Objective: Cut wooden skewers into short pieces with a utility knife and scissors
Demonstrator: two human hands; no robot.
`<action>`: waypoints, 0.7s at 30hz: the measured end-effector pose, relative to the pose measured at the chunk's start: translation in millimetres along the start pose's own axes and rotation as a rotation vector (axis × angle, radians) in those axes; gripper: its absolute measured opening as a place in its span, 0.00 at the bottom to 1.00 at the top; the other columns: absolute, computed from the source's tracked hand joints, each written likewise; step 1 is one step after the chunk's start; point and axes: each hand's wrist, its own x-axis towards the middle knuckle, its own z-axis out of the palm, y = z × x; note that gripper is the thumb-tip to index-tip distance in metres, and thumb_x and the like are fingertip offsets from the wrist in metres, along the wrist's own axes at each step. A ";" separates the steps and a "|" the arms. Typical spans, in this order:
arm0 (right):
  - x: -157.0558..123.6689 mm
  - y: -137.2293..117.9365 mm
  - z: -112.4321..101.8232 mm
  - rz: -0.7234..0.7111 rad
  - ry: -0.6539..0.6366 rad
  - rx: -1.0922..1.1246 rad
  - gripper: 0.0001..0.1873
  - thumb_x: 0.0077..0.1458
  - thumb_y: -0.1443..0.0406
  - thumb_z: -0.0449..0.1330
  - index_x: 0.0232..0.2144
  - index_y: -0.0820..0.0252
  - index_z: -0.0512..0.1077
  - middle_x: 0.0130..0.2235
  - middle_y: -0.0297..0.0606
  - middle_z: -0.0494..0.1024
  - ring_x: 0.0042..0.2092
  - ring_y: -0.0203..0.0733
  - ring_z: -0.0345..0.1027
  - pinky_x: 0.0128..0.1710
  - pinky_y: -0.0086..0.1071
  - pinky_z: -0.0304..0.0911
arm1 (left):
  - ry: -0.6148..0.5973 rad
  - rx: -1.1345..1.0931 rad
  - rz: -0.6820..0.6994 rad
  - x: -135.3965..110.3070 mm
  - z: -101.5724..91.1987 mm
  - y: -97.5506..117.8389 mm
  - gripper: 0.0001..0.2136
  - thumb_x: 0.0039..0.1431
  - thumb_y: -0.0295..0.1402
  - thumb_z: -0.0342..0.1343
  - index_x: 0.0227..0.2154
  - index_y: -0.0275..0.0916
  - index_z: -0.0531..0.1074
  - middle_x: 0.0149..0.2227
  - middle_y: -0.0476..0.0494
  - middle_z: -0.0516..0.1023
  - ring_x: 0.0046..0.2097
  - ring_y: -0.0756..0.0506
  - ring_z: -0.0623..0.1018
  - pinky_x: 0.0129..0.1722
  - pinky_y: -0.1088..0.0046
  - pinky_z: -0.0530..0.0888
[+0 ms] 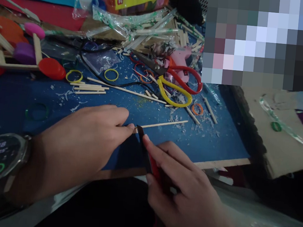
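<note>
My left hand [94, 133] is closed, pinching the near end of a thin wooden stick [166, 124] that lies over the blue tabletop [212, 143]. The stick's other end points right. In my right hand [182, 190] is a utility knife [152, 163] with a red body and a dark blade. Its blade tip touches or nearly touches the stick just beside my left thumb. The index finger lies along the blade; part of the knife is hidden in my palm. A smartwatch sits on my left wrist.
Scissors [175, 97] with red and yellow handles lie beyond the stick. Short cut sticks [90, 89], rubber bands [111, 75] and shavings are scattered about. A small build of sticks and coloured lids [51, 68] stands at left. Cardboard [273, 138] is at right; wrapped sticks [158, 32] lie behind.
</note>
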 end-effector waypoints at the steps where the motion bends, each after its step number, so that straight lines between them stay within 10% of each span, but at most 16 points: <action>1: -2.0 -0.2 0.7 -0.005 0.001 -0.002 0.29 0.60 0.74 0.51 0.63 0.68 0.67 0.41 0.39 0.75 0.39 0.34 0.75 0.42 0.24 0.75 | -0.002 -0.002 -0.005 -0.6 0.4 0.2 0.21 0.68 0.53 0.50 0.36 0.38 0.74 0.29 0.47 0.69 0.32 0.43 0.66 0.31 0.64 0.59; 21: 6.9 -1.8 0.2 -0.001 0.001 0.004 0.29 0.59 0.74 0.52 0.62 0.68 0.68 0.39 0.38 0.74 0.36 0.34 0.73 0.40 0.24 0.74 | -0.028 -0.026 -0.032 2.4 -1.3 1.1 0.17 0.63 0.51 0.58 0.35 0.39 0.75 0.30 0.47 0.69 0.32 0.44 0.68 0.29 0.65 0.59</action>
